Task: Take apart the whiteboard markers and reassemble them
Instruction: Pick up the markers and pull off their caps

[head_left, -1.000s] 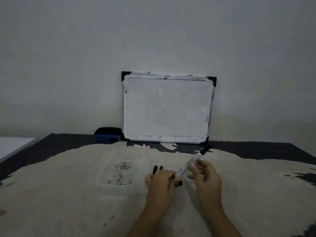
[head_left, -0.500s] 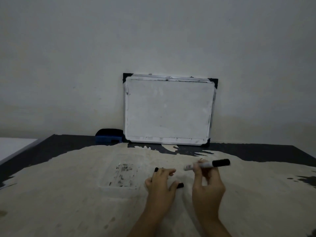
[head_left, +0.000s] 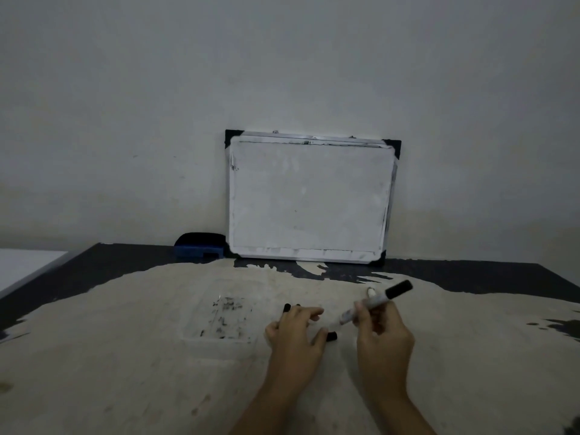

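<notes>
Right hand (head_left: 381, 332), lower centre: grips capped whiteboard marker (head_left: 373, 304). Left hand (head_left: 295, 332): spread open over loose markers (head_left: 332, 336) on surface (head_left: 125, 356). Advice: steady barrel, pull cap straight.

The slim plastic whiteboard marker (head_left: 375, 304) has a pale grey-white barrel and a black cap at its far end. Small black marker pieces (head_left: 332, 336) show dark against the bench. The worn flat bench (head_left: 125, 356) is a mottled sandy beige, with ragged black patches along its far and side edges. A clear shallow plastic tray (head_left: 219, 312) is speckled with black flecks. The rectangular whiteboard (head_left: 309, 199) is smudged white with a silver frame and black corners. The felt eraser (head_left: 201, 246) is blue below, black above. The wall (head_left: 157, 105) is plain dull grey-white.
</notes>
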Motion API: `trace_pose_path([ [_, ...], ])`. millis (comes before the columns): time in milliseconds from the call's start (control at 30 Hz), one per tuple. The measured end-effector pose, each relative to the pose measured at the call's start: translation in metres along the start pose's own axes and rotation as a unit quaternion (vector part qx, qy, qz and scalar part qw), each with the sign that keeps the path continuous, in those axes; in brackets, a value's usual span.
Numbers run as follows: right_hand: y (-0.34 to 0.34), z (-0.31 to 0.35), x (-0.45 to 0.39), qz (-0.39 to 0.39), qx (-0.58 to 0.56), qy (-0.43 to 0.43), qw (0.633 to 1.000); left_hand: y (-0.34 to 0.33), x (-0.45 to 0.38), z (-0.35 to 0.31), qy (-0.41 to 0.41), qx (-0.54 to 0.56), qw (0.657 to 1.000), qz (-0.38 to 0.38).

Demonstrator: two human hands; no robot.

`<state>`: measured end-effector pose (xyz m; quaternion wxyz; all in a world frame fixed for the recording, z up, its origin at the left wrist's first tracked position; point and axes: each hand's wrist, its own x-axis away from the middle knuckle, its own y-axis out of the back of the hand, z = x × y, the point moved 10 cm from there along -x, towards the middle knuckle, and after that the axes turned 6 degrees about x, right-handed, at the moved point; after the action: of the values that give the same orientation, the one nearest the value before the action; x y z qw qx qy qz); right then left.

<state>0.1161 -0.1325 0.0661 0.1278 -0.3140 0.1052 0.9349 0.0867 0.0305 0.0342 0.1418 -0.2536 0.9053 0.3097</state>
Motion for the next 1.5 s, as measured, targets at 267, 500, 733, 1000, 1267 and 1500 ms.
trace_pose_path([
  [267,-0.007,-0.036,0.002,0.025,-0.179,-0.18,0.967,-0.005,-0.001,-0.002,-0.035,0.0,0.999,0.002],
  [500,0.004,0.013,0.001,-0.014,-0.061,-0.013,0.998,0.011,-0.002,-0.001,0.028,0.326,0.944,-0.047],
  [733,-0.002,0.034,0.014,-0.001,-0.004,0.11,0.994,-0.005,-0.004,0.02,0.129,0.483,0.865,-0.031],
  [1000,-0.014,0.023,0.009,0.059,-0.014,0.044,0.997,0.004,-0.005,0.035,0.151,0.483,0.858,-0.092],
  [1267,-0.028,-0.009,0.009,0.12,0.063,-0.022,0.99,0.003,-0.005,0.034,0.138,0.469,0.868,-0.088],
  [1500,-0.018,-0.022,0.005,0.078,-0.055,-0.119,0.988,0.001,-0.003,0.02,0.086,0.367,0.925,-0.043],
])
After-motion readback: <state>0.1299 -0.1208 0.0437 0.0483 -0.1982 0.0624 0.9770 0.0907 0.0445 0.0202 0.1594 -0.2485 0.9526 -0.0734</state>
